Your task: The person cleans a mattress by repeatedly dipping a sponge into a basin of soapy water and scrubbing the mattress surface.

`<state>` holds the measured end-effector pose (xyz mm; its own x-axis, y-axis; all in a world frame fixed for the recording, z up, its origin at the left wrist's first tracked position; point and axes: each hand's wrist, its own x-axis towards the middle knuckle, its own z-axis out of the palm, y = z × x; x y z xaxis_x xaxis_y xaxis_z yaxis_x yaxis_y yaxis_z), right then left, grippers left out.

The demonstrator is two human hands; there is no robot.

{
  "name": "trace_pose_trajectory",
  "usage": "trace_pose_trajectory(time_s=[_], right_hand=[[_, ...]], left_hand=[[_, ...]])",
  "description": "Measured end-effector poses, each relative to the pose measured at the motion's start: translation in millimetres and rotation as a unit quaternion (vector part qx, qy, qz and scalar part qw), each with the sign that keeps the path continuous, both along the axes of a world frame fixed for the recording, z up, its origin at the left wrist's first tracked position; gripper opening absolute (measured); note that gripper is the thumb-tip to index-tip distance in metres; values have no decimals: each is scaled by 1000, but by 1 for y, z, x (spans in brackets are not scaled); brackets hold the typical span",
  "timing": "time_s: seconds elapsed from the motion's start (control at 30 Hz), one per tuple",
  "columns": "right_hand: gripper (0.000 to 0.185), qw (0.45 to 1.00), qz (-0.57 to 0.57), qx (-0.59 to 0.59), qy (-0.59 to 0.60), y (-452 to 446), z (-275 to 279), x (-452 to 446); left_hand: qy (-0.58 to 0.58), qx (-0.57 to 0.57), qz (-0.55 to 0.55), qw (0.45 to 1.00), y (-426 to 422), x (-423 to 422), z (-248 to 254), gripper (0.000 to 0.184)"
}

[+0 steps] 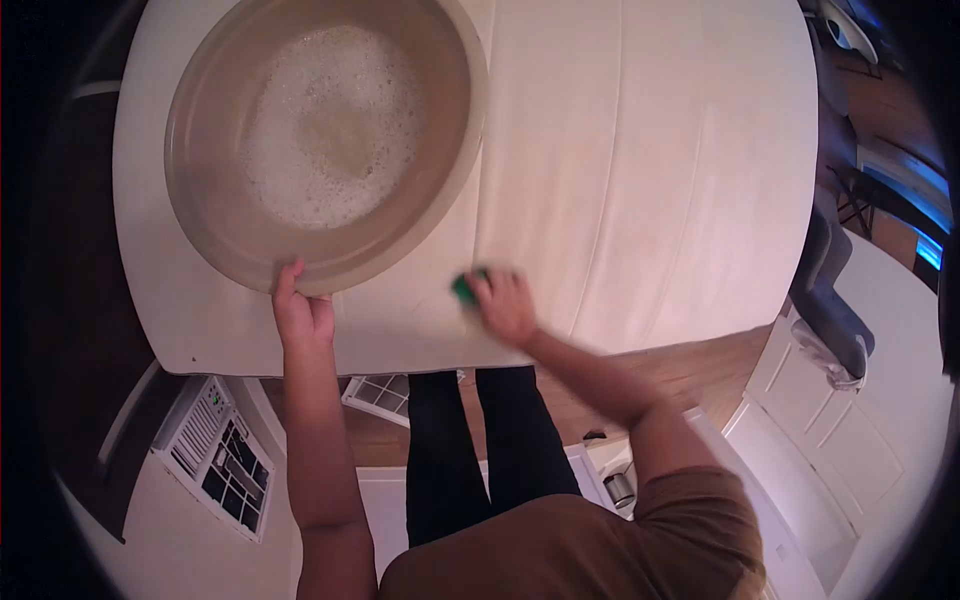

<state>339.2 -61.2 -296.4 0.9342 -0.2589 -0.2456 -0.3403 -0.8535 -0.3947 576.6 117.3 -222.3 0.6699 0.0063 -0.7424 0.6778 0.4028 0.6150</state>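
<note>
A large beige basin (pixel 215 215) stands on the cream cloth-covered table at the upper left. White suds (pixel 335 120) float on the water inside it. My left hand (pixel 303 312) grips the basin's near rim, one finger over the edge and the rest partly hidden below. To the right of the basin, my right hand (pixel 508 305) is closed on a green scrubber (pixel 468 287), held low against the cloth near the table's front edge. Motion blurs this hand and the scrubber, so the scrubber's exact shape is unclear.
The cream tabletop cover (pixel 640 190) has long creases and runs to a front edge by my legs. A dark grey chair (pixel 830 270) stands at the right. White grilled units (pixel 220 455) lie low at the left, and a white door (pixel 850 430) is at the lower right.
</note>
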Motion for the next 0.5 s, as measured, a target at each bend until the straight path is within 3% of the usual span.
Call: trace_pose_trajectory(time_s=[0.03,0.07,0.1,0.17,0.2,0.3,0.37,0.4,0.43,0.47,0.5], right_hand=[[39,999,27,-37,2,-26,-9,24],[37,989,25,-149,-8,-67,-29,69],[33,981,-20,-191,-33,-112,-21,122],[27,966,-152,-200,-64,-185,-18,213],[27,967,-152,-196,-61,-179,-25,214],[28,968,-202,-133,-67,-118,-30,149],[52,987,-84,-135,7,-16,-30,35],[49,995,-41,-43,81,30,-10,-13],[45,1000,5,3,24,56,0,-51],[45,1000,3,-1,20,47,3,-47],[41,997,69,-8,16,33,-1,-43]], left_hand=[[5,8,-5,1000,1,-1,0,39],[6,15,-8,1000,2,1,-3,40],[4,16,-8,1000,2,0,-4,40],[-10,10,-11,1000,0,-3,-1,43],[-8,14,-12,1000,2,-1,-7,43],[7,-5,14,1000,3,-1,-11,44],[-9,-12,-14,1000,3,-3,-5,43],[-8,-13,-14,1000,6,-5,-6,43],[-4,-15,-4,1000,8,-4,-12,44],[-2,-16,3,1000,7,0,-14,44],[-3,-17,1,1000,1,3,-11,44]])
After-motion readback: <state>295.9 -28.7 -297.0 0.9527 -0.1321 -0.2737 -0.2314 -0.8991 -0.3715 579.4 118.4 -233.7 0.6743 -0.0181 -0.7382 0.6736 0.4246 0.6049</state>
